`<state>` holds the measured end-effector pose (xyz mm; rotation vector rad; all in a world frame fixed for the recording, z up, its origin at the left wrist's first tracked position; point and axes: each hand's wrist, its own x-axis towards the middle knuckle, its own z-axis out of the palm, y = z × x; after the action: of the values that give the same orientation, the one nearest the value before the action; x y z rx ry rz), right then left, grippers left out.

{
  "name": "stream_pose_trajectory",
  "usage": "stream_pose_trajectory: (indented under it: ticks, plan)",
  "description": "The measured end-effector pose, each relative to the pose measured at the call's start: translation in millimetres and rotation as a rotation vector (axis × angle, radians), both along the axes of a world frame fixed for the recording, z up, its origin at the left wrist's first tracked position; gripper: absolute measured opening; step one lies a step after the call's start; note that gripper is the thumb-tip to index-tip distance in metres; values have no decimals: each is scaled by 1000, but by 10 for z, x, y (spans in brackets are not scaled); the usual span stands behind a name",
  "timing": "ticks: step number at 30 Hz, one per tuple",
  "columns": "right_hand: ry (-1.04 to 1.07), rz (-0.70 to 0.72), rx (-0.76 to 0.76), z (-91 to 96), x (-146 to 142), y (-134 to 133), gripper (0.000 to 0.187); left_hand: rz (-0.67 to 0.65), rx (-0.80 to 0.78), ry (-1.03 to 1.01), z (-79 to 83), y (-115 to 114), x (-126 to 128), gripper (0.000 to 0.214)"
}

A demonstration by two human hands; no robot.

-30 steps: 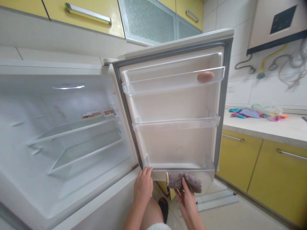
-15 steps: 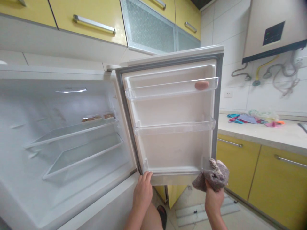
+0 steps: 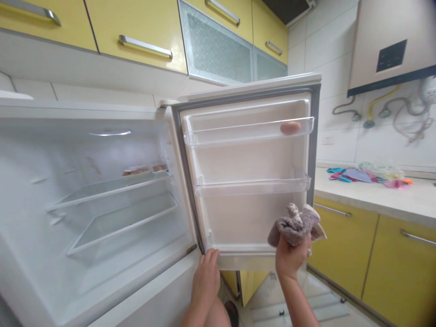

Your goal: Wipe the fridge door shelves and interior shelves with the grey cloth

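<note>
An open fridge door (image 3: 248, 218) stands in front of me with two clear door shelves. A single egg (image 3: 290, 128) lies in the upper door shelf (image 3: 238, 136). My left hand (image 3: 206, 279) grips the bottom inner corner of the door, fingers curled over its edge. My right hand (image 3: 291, 256) is closed around a bunched grey cloth (image 3: 294, 225), held up against the door's lower right part, just below the lower door shelf (image 3: 252, 186).
The fridge interior (image 3: 102, 190) has glass shelves with two small trays of food (image 3: 143, 170) at the back. Yellow cabinets sit above and to the right. A counter (image 3: 391, 200) holds colourful cloths. A water heater hangs on the tiled wall.
My right hand has risen with the cloth from under the door's bottom edge to the door's lower right inner face. My left hand stays on the corner.
</note>
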<state>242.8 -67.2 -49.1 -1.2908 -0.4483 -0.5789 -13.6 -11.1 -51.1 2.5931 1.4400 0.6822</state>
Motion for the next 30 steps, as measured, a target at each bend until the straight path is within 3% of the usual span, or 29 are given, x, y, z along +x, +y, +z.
stream_pose_trajectory:
  ticks: [3, 6, 8, 11, 14, 18, 21, 25, 27, 30]
  plan:
    - [98, 76, 11, 393, -24, 305, 66, 3, -6, -21, -33, 6, -25, 57]
    - [62, 51, -56, 668, -97, 617, 64, -12, -14, -42, -67, 24, -66, 57]
    - [2, 10, -152, 751, -212, 773, 61, -25, -21, -48, -76, 32, -92, 58]
    - [-127, -1, -305, 718, -451, 913, 56, -33, -30, -46, -71, 31, -112, 58]
    - [-411, 95, -481, 606, -648, 991, 56, -40, -38, -49, -58, 19, -102, 58]
    - [-1103, 380, -696, 605, -702, 1086, 52, -28, -64, -38, -28, 2, -76, 59]
    - [-1523, 508, -746, 711, -581, 1116, 38, -24, -63, -20, -2, -8, -83, 58]
    - [-1796, 513, -721, 762, -210, 969, 28, -22, -58, -6, 6, -13, -122, 59]
    - [-1779, 448, -717, 717, 35, 796, 27, -19, -57, -7, 1, -10, -146, 60]
    - [-1498, 322, -722, 603, 362, 451, 38, -33, -42, -3, 8, -2, -188, 61]
